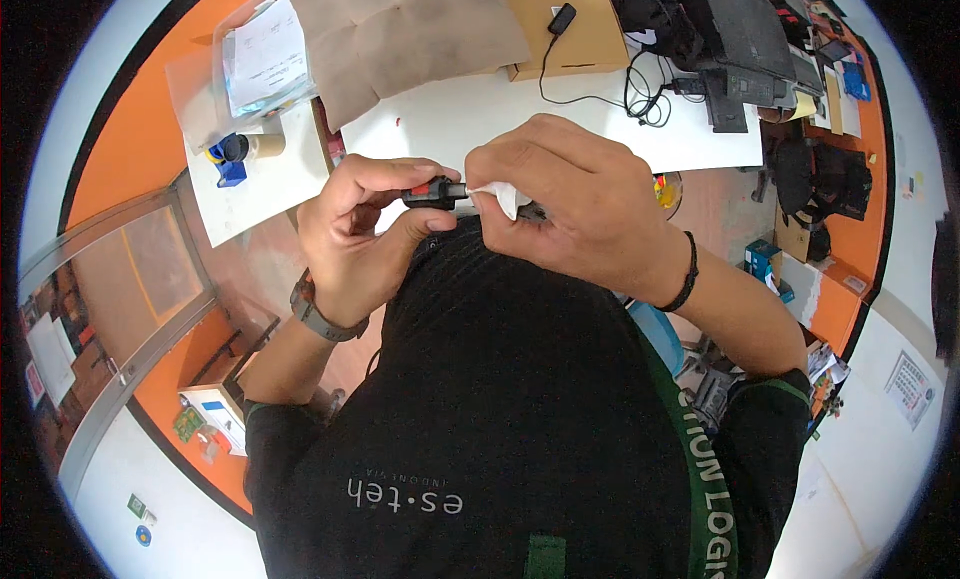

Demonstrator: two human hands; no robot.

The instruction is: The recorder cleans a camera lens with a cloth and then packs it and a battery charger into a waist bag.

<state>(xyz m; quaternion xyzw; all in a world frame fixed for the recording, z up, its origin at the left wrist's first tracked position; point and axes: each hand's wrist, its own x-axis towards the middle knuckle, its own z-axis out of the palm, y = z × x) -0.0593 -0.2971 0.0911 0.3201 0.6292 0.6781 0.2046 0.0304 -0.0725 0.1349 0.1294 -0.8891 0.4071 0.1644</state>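
In the head view, the left hand (352,219) grasps a small black and red cylindrical object (428,195) between thumb and fingers, in the middle of the picture, above the person's black shirt (500,379) and close to the near edge of the table. The right hand (575,194) pinches a thin, crumpled white piece, like tissue (508,199), at the narrow dark end of this object; whether the two touch, I cannot tell. Behind the hands is a white flat table (440,114). On its far side lies a beige tufted fabric cushion (400,39), and beside it stands a brown cardboard box (600,49). A thin black cable (575,101) runs from a small black plug-like block (563,19) on the box down to the table, where it makes loops. To the right are piled dark equipment and cloth (745,49). At left, a translucent plastic container (200,94) holds white papers (268,54), near a second white tabletop (235,209) with a blue object (231,174). The walls (130,109) are orange and white, edged by black bands, and the floor (715,199) is reddish.
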